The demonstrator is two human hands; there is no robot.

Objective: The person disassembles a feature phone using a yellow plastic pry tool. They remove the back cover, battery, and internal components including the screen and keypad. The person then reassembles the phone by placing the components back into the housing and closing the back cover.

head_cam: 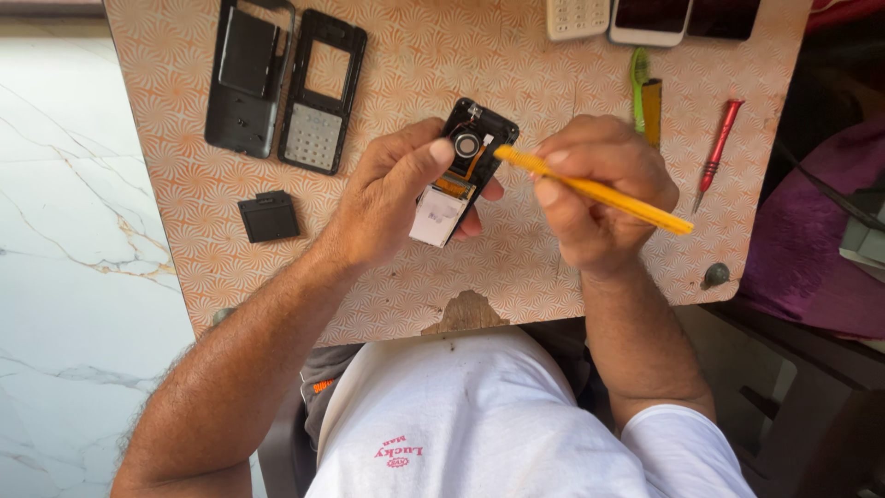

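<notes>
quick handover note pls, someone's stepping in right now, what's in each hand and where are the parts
Left hand: holds the opened phone body above the table, circuit side up.
Right hand: grips a yellow tool, tip at the phone body's upper edge.
Done: two black housing frames lie off at top left, small black cover below them.
Nearby: red screwdriver and green-yellow tool to the right, other phones at the far edge.
Left: phone body not reassembled yet.
</notes>
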